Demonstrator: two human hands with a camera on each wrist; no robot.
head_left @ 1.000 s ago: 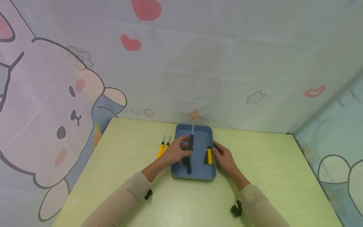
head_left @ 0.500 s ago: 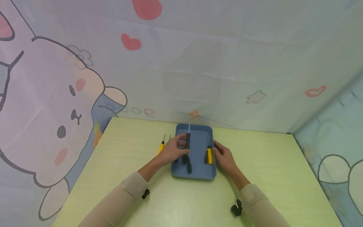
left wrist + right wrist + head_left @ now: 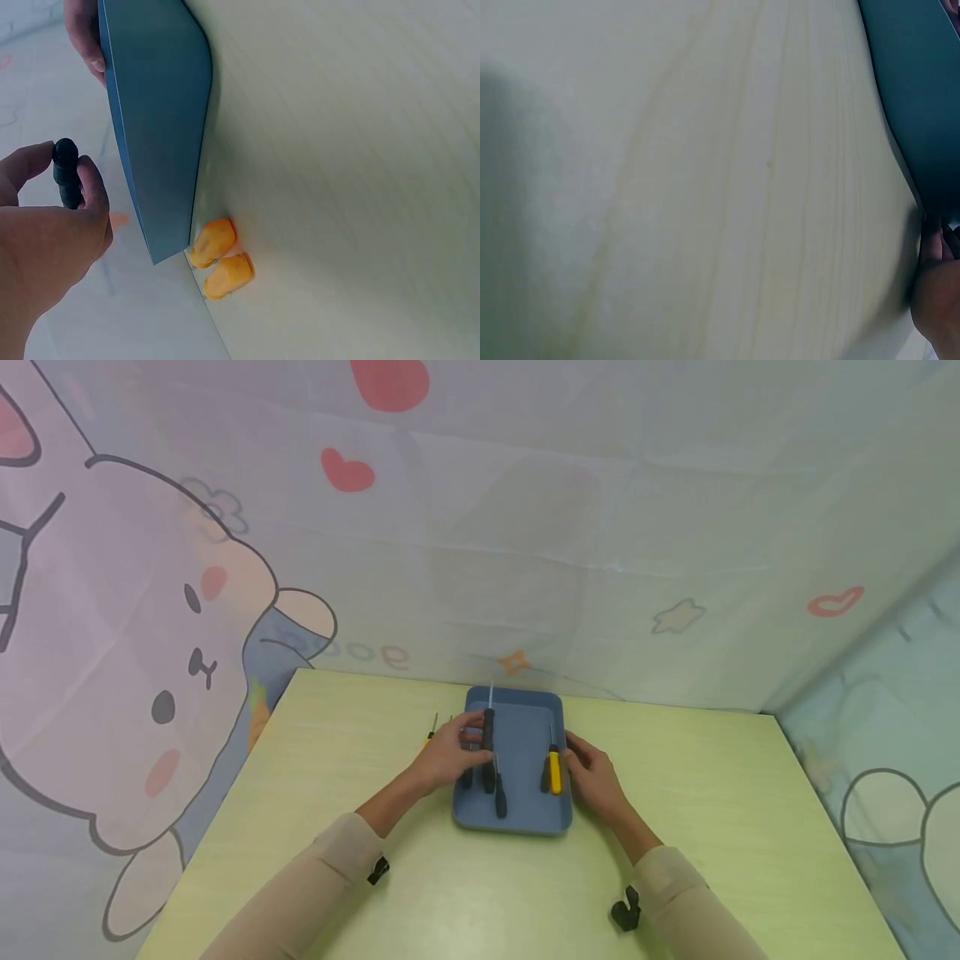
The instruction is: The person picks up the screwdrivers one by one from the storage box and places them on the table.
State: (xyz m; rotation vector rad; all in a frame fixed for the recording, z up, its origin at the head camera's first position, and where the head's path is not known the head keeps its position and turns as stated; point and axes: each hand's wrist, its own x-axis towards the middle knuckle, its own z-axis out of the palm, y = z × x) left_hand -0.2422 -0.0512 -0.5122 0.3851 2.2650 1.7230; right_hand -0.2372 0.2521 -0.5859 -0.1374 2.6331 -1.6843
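My left hand pinches the black handle of a screwdriver between thumb and fingers, its shaft pointing away from me, above the left side of a blue-grey tray. In the left wrist view the black handle end shows between thumb and finger, higher than the tray wall. Dark-handled screwdrivers lie in the tray's left part, partly hidden by the hand. A yellow-handled screwdriver lies at the tray's right beside a dark handle. My right hand grips the tray's right rim.
Two yellow-handled screwdrivers lie on the table left of the tray; in the left wrist view their handles show beside it. A printed cloth wall stands behind the table's back edge, close to the tray.
My left hand has moved left with the screwdriver, from the tray's middle towards its left side, covering more of the yellow screwdrivers on the table. The right hand and tray have stayed put.
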